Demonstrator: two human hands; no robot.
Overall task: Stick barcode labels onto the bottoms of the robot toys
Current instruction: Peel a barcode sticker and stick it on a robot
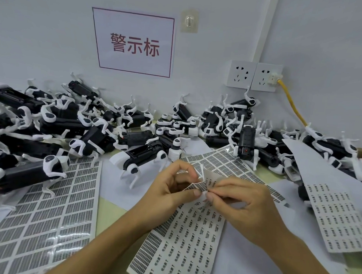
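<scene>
A folded label sheet point(197, 185) is pinched between both thumbs and fingertips, left hand point(174, 188) and right hand point(241, 202); its barcode print is apparently too blurred to be read. Robot toys point(142, 156) are heaped behind, beneath a sign point(135, 44) marked "警示标".

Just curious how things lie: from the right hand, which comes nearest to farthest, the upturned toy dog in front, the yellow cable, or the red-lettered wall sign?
From the right hand:
1. Upturned toy dog, just ahead-left.
2. Yellow cable, back right.
3. Wall sign, high on the wall.

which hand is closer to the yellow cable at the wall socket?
Right. The right hand sits below and left of the yellow cable; the left hand is farther left still.
</scene>
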